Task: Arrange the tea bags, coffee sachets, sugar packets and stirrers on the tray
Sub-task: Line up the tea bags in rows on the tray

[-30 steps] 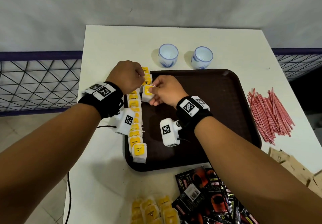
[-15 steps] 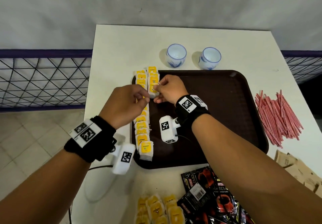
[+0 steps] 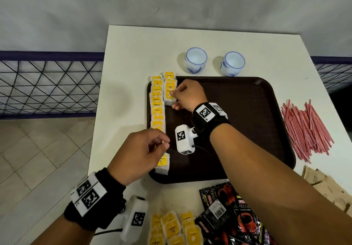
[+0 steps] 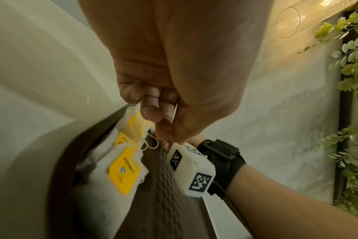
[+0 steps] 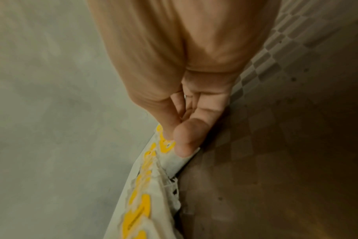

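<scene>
A dark brown tray [image 3: 238, 130] holds a long column of yellow-tagged tea bags [image 3: 157, 107] along its left edge, with a short second column started beside it at the far end. My right hand [image 3: 174, 94] pinches the nearest tea bag [image 3: 168, 97] of that short column, which lies on the tray; in the right wrist view thumb and forefinger grip its edge [image 5: 174, 163]. My left hand [image 3: 165, 142] hovers over the near part of the long column, fingers curled, holding nothing. In the left wrist view, tea bags [image 4: 125, 169] lie below it.
Loose tea bags [image 3: 175, 227] and black coffee sachets [image 3: 232, 218] lie on the white table in front of the tray. Red stirrers [image 3: 306, 128] and brown sugar packets [image 3: 327, 185] are to its right. Two cups [image 3: 195, 60] [image 3: 232, 63] stand behind it.
My left hand has drawn back from the far end of the tea bag column toward me. My right hand has carried its tea bag slightly farther and down into the second column.
</scene>
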A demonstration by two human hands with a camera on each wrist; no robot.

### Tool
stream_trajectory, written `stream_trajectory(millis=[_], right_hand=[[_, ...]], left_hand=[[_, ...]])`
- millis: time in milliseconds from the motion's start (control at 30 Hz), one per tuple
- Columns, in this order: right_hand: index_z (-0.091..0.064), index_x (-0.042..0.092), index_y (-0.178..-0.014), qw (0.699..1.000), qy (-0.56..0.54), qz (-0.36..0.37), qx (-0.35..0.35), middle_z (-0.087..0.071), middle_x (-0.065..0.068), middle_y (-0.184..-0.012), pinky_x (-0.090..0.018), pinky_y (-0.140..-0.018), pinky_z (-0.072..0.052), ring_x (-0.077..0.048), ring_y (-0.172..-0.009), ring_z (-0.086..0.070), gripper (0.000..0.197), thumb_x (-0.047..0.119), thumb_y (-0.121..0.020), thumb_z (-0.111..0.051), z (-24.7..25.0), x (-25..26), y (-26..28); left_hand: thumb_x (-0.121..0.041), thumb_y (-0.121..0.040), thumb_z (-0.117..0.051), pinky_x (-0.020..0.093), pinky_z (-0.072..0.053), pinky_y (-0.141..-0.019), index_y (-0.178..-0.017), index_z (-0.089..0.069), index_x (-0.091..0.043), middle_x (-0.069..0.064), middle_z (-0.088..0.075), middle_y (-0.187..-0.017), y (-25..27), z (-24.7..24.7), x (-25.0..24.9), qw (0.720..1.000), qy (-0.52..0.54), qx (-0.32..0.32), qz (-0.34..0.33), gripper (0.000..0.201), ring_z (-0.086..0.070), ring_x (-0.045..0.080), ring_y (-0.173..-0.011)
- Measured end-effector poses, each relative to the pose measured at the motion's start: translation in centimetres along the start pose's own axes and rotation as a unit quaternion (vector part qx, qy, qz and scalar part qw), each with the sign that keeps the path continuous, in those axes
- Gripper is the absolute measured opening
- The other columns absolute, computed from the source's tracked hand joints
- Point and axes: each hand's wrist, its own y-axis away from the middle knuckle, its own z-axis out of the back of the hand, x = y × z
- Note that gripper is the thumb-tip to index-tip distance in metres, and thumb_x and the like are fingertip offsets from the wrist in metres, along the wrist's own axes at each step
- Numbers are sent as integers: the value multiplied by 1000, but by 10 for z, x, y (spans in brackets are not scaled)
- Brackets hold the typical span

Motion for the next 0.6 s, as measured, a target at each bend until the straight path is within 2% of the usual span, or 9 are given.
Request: stream_trajectory(millis=[133, 233, 433, 500, 600], right_hand=[[-51, 9, -88, 1000, -9, -4, -13, -65, -12, -65, -33, -49, -54, -30, -52, -68, 23, 17, -89, -72, 10, 3, 17], [-53, 7, -87, 1000, -26, 2, -4, -62, -10, -64, -33, -47, -49, -32, -53, -68, 22, 17, -89, -72, 20, -9, 51], [-57, -4, -92, 995, -96, -40, 12, -59, -12, -66, -26, -38, -44, -25, -49, -64, 17, 8, -91, -69, 46, -56, 159], [-61, -1, -90, 995, -79, -48, 43, -62, -13, -66, -27, -39, -44, -27, -51, -63, 12, 8, -91, -70, 54, -71, 192], [-65, 3, -88, 990, -35, -54, 125, -63, -6, -60, -25, -38, -44, -24, -48, -63, 8, 9, -90, -71, 58, -92, 234]], left_hand=[[-17, -89, -73, 6, -42, -68, -89, -74, -26, -17, -73, -82, 18, -5, 0, 1000, 2, 16, 9, 9, -69, 1, -80], [-18, -89, -73, 7, -43, -69, -87, -73, -30, -20, -72, -82, 33, -9, 1, 999, -11, 38, 13, 12, -67, -2, -79], [-26, -90, -71, 13, -45, -69, -86, -73, -31, -21, -72, -83, 67, -22, 3, 996, -41, 70, 42, 7, -66, 0, -81], [-36, -89, -67, 16, -46, -68, -83, -72, -32, -20, -70, -80, 79, -23, 2, 992, -74, 88, 59, 8, -64, 0, -80], [-43, -86, -66, 24, -50, -69, -80, -71, -32, -18, -68, -77, 96, -23, 6, 982, -123, 117, 84, 14, -62, 1, -80]])
